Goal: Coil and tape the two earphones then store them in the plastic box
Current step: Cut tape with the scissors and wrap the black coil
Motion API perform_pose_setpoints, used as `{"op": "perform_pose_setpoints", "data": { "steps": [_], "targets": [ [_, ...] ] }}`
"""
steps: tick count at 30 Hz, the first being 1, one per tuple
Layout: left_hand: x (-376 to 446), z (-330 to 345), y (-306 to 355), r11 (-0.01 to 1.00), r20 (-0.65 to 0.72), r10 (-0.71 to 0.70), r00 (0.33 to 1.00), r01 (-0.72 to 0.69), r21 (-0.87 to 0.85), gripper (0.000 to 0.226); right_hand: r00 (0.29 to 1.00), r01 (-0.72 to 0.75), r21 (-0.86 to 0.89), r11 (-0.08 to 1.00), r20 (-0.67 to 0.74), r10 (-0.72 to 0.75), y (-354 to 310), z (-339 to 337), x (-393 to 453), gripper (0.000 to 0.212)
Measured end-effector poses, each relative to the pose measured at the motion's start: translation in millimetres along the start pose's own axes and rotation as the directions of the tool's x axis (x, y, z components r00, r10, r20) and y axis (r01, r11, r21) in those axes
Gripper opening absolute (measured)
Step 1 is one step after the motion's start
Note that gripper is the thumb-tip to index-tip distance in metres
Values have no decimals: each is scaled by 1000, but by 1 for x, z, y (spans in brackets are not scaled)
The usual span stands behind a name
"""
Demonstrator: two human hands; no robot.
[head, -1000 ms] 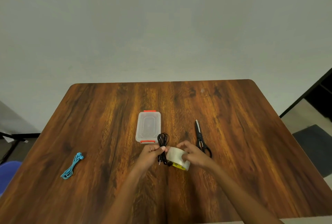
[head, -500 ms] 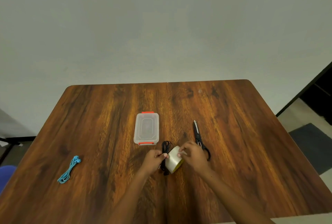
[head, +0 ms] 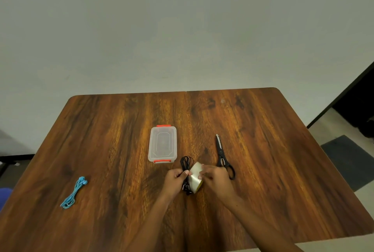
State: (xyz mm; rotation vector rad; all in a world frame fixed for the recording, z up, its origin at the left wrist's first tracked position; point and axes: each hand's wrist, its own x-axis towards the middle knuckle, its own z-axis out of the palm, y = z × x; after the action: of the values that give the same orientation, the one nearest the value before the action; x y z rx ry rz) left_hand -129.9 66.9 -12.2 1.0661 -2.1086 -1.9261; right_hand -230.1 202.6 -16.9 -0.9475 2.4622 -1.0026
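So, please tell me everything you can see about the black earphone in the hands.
The black earphone is a thin dark cable gathered into a long narrow bundle. Its upper loops fan out above the fingers and its lower ends hang just below them. The left hand pinches the bundle at its middle, and it is held near the table. A roll of clear tape, held by the right hand, lies against its right side. Whether tape already sticks to it cannot be told.

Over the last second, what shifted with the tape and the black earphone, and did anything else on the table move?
The right hand turned the tape roll up on edge against the black earphone coil, which the left hand keeps pinching. No grip was released. The blue earphone, plastic box and scissors stayed put.
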Motion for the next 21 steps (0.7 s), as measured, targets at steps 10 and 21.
{"op": "perform_pose_setpoints", "data": {
  "steps": [10,21],
  "targets": [
    [-17,3,3,965,-37,170,985,-159,207,25,994,74,-353,933,105,-39,-4,4,-2,25],
    [-25,8,-13,507,350,377,858,-507,697,53,981,70,-345,936,192,-3,-5,-3,9,14]
  ]
}}
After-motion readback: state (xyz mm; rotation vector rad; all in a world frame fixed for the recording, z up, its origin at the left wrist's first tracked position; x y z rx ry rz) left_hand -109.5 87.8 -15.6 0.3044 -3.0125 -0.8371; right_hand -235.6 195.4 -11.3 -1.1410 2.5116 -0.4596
